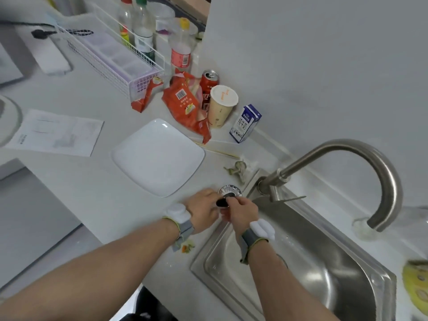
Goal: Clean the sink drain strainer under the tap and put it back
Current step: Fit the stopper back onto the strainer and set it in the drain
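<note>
The sink drain strainer (pixel 229 190), a round shiny metal basket with black rubber parts, is over the counter at the sink's far left corner. My left hand (pixel 203 210) grips it from the left, fingers curled around a black piece. My right hand (pixel 243 213) pinches the strainer's black centre from the right. The two hands touch each other around it, hiding its lower part. The curved steel tap (pixel 361 156) arches over the steel sink (pixel 324 274) to the right, and I see no water running. My right forearm covers most of the drain hole (pixel 284 260).
A white square plate (pixel 157 156) lies left of the strainer. Behind it stand red snack bags (pixel 183 105), a red can (pixel 209 82), a paper cup (pixel 221 105) and a milk carton (pixel 245 123). Food scraps (pixel 188 247) lie by the sink's rim; more scraps (pixel 238 170) near the tap base.
</note>
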Action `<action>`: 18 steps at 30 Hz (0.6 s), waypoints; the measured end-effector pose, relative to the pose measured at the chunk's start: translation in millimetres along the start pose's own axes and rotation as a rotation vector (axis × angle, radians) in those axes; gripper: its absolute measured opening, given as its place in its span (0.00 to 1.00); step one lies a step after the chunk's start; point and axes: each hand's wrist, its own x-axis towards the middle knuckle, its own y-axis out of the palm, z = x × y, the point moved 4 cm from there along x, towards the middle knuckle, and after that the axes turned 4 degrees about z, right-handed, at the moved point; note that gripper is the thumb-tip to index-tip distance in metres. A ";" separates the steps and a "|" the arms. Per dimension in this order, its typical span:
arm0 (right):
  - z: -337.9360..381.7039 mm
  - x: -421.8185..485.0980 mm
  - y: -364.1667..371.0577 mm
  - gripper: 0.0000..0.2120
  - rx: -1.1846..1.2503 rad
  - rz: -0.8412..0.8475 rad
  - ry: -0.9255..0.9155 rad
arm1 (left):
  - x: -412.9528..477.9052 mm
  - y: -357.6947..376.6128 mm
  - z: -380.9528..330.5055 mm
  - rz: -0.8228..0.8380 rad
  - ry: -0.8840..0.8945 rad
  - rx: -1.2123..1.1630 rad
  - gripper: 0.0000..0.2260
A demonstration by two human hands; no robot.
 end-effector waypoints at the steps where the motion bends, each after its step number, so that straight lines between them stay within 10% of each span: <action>1: 1.8 1.8 -1.8 0.07 -0.016 -0.043 -0.005 | 1.1 -1.7 2.4 -0.022 -0.006 -0.005 0.18; 13: 12.2 1.7 -50.6 0.05 0.046 -0.238 -0.066 | 50.6 -2.0 -53.7 0.322 0.102 0.457 0.12; 18: 29.8 -3.1 -59.6 0.08 -0.031 -0.223 -0.246 | 49.6 -19.3 -58.0 -0.092 -0.352 -0.518 0.13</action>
